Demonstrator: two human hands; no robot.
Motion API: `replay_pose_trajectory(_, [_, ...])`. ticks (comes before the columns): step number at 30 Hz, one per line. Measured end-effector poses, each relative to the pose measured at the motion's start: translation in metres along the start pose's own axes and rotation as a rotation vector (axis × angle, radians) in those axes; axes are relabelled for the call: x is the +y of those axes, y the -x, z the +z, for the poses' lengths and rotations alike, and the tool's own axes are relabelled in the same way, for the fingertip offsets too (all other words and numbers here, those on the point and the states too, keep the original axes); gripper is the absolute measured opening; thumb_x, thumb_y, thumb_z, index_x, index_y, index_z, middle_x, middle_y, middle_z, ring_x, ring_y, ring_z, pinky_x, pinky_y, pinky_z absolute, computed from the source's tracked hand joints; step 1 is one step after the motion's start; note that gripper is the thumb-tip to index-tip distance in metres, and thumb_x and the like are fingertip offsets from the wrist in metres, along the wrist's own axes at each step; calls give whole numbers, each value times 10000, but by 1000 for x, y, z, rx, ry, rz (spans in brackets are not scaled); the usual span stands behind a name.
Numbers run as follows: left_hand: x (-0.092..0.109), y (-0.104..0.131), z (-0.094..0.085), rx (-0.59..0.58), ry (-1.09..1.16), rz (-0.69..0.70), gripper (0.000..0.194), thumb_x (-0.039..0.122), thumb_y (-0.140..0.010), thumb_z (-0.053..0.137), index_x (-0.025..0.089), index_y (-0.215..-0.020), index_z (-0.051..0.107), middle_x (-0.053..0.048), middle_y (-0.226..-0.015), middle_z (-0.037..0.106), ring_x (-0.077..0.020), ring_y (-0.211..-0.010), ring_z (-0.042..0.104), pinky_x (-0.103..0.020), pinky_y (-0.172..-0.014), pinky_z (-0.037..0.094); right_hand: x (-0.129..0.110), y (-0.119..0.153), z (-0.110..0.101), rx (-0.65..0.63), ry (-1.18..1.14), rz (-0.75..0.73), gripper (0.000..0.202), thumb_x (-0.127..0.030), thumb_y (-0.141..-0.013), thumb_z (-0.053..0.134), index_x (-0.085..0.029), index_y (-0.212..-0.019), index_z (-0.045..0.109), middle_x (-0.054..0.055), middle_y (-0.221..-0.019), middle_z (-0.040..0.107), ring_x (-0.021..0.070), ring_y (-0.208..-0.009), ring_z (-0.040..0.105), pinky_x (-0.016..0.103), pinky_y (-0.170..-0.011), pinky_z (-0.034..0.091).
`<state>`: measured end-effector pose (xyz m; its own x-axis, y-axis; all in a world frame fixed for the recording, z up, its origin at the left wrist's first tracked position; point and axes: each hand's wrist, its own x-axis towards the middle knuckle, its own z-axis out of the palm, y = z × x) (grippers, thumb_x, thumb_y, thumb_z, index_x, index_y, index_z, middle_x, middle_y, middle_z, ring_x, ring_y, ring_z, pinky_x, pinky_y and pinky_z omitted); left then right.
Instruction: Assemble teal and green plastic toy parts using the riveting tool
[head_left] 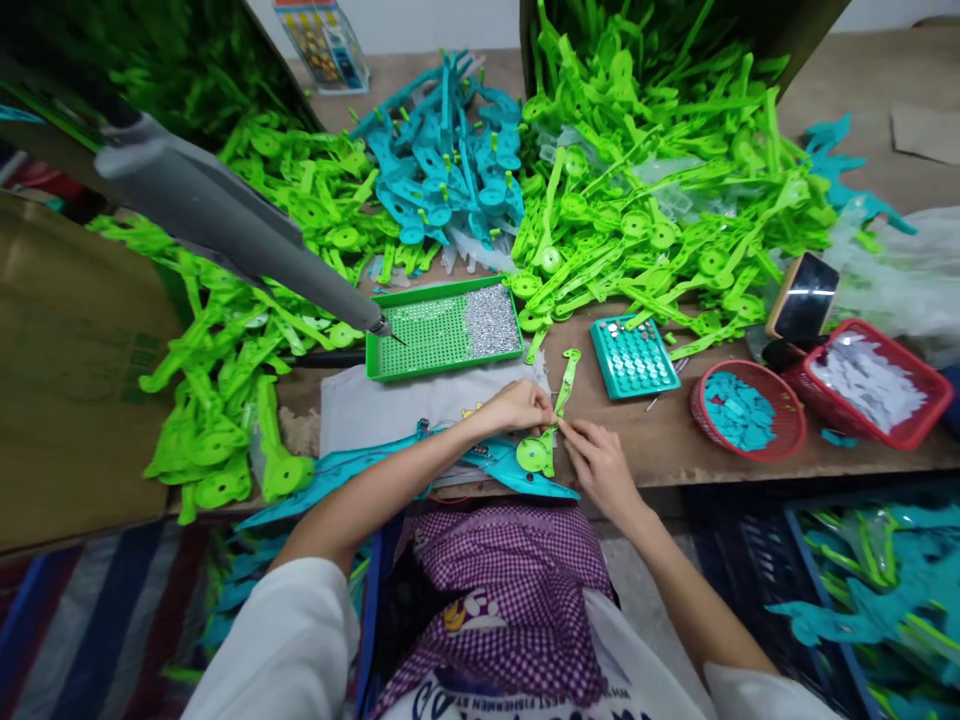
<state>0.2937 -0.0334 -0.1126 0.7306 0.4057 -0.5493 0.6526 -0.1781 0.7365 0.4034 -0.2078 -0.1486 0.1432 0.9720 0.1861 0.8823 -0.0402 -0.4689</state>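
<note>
Along the far edge of the brown surface [652,440], heaps: green parts [712,220] to right and left, blue parts [450,150] between, probably sorted by colour for easy picking. From the far left corner, a grey tool [247,220], tip over the green tray, seemingly kept in reach. At the near edge, a blue piece [517,468], partly on a pale cloth [360,400], perhaps against scratches. Just beyond the cloth, the green tray [442,371], with small metal bits [491,320] gathered at the right end. Toward the right end of the surface, a red basket [930,400] of white pieces, a round basket [757,450] of blue ones, likely kept apart to avoid mixing. Over the near edge, left hand [519,406] pinching a green part [546,450] at mid-length; right hand [596,462] loosely curled, fingertips against the same part, probably to steady it; cannot tell whether gripping.

On the white shirt [652,650], partial lettering, "FISHERMEN" readable. At the far edge, a packet [322,50] with an orange-topped label, print too small to read.
</note>
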Motion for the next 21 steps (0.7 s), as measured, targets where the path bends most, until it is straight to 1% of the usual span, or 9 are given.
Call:
replay_pose_trajectory(2, [2, 1, 0, 13, -22, -4, 168, 255, -723, 619, 116, -767, 701, -30, -587, 650, -106, -503, 565, -176, -460, 395, 3, -8, -3, 43, -71, 30, 389, -270, -976, 357, -206, -1308, 551, 95, -1172, 637, 206, -1048, 563, 345, -847, 437])
replay_pose_trajectory(3, [2, 2, 0, 21, -34, -7, 172, 261, -722, 621, 117, -771, 701, -30, -586, 650, -107, -505, 566, -177, -459, 390, 3, -12, -3, 58, -71, 41, 398, -266, -976, 350, -204, -1322, 536, 98, -1197, 627, 210, -1078, 553, 350, -864, 434])
replay_pose_trajectory(7, [2, 3, 0, 28, -47, -23, 191, 274, -724, 616, 120, -792, 706, -25, -573, 643, -109, -504, 566, -180, -461, 380, 1, -30, -3, 22, 61, 33, 407, -226, -958, 366, -194, -1333, 522, 97, -1275, 605, 241, -1126, 529, 393, -911, 389])
replay_pose_trajectory(11, [0, 2, 1, 30, -42, -7, 191, 294, -720, 628, 130, -776, 707, -23, -578, 644, -111, -512, 569, -181, -461, 370, -1, -32, 0, 48, 82, 34, 394, -209, -953, 381, -198, -1317, 529, 89, -1290, 604, 224, -1148, 525, 381, -922, 365])
replay_pose_trajectory(14, [-1, 0, 0, 22, -40, -2, 186, 304, -714, 649, 132, -756, 704, -23, -564, 640, -116, -528, 580, -182, -476, 374, -2, -30, -1, 63, 98, 29, 383, -213, -959, 368, -188, -1300, 542, 102, -1297, 600, 230, -1183, 509, 386, -929, 348])
replay_pose_trajectory(18, [-3, 5, -3, 3, -50, 52, 209, 312, -766, 620, 127, -811, 706, -21, -616, 666, -106, -537, 583, -186, -521, 395, -4, -34, -10, -11, 163, 9, 369, -230, -969, 353, -183, -1267, 565, 123, -1277, 613, 235, -1150, 531, 412, -926, 316])
replay_pose_trajectory(20, [-3, 14, -5, 7, -93, 105, 207, 300, -798, 598, 140, -861, 713, -19, -683, 693, -106, -559, 587, -193, -549, 399, -5, -38, -15, -61, 179, 3, 359, -247, -970, 360, -194, -1258, 569, 116, -1268, 617, 227, -1113, 547, 417, -922, 309])
replay_pose_trajectory(21, [-3, 20, -5, 36, -126, 129, 199, 291, -807, 593, 152, -876, 717, -18, -720, 704, -112, -588, 597, -198, -569, 403, -5, -39, -18, -84, 186, 3, 355, -256, -968, 370, -199, -1257, 567, 109, -1264, 618, 224, -1096, 551, 419, -920, 307])
